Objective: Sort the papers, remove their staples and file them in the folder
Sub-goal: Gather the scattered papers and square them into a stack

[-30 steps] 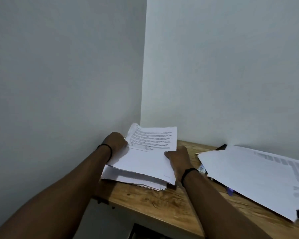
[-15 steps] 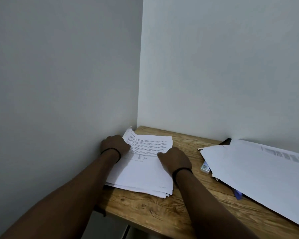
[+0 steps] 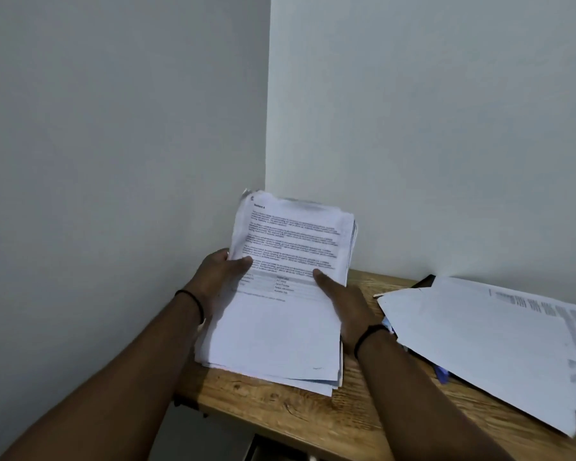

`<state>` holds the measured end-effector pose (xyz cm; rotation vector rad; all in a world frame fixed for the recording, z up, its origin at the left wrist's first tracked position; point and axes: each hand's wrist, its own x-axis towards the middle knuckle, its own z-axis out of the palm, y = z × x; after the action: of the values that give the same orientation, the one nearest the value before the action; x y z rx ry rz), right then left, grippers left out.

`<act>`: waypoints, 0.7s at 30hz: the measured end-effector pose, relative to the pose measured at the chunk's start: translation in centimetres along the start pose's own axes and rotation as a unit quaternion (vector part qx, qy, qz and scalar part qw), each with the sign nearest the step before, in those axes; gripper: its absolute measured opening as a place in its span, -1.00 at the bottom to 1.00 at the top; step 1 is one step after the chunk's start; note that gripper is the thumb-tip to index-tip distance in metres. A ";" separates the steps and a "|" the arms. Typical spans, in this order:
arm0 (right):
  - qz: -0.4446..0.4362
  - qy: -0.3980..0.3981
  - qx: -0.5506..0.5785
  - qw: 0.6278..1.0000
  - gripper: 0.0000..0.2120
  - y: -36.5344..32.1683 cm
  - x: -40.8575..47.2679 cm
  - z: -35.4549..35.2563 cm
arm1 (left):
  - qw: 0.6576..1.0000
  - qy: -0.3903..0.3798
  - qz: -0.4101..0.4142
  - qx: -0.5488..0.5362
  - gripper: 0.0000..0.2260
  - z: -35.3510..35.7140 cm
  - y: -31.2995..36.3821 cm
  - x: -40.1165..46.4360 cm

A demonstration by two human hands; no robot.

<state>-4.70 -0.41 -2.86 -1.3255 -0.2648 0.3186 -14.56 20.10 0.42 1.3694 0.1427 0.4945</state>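
Wooden desk (image 3: pixel 330 417), loose sheets (image 3: pixel 479 344) rightward.

Left hand (image 3: pixel 218 274) and right hand (image 3: pixel 341 306) (thumbs on top) hold a firm grip.

Two plain, pale grey-white painted walls (image 3: pixel 113 128) meet in a vertical corner behind a wooden table (image 3: pixel 300 417) with a warm brown, knotted grain. The left wall lies in duller shadow; the right wall (image 3: pixel 446 111) looks brighter under soft, even light.
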 end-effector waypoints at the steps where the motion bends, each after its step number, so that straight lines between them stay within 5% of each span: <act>1: -0.028 -0.026 0.019 0.999 -0.32 -1.3 -0.6 0.3 | 1.000 -0.012 0.023 0.002 -0.74 0.2 1.0 0.0; 3: -0.124 -0.046 0.023 0.991 -0.58 -4.0 -1.5 0.9 | 0.998 -0.021 0.055 -0.009 -0.68 0.7 3.1 0.0; 8: -0.292 -0.059 -0.029 0.954 -0.59 -9.0 -3.1 1.5 | 0.991 -0.023 0.129 -0.031 -0.66 1.8 6.6 0.0; 15: -0.172 -0.046 -0.053 0.983 -0.66 -0.3 -5.1 -1.0 | 0.998 -0.025 0.049 0.033 -0.33 0.4 -0.8 -3.0; 21: -0.166 -0.012 -0.072 0.983 -0.59 0.7 -2.7 -0.1 | 0.995 0.025 0.015 0.091 -0.73 0.4 -0.3 -1.3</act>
<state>-7.22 -1.34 -3.55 -1.3946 -0.5300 0.0346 -15.48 19.18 -0.02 1.5389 0.2117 0.5523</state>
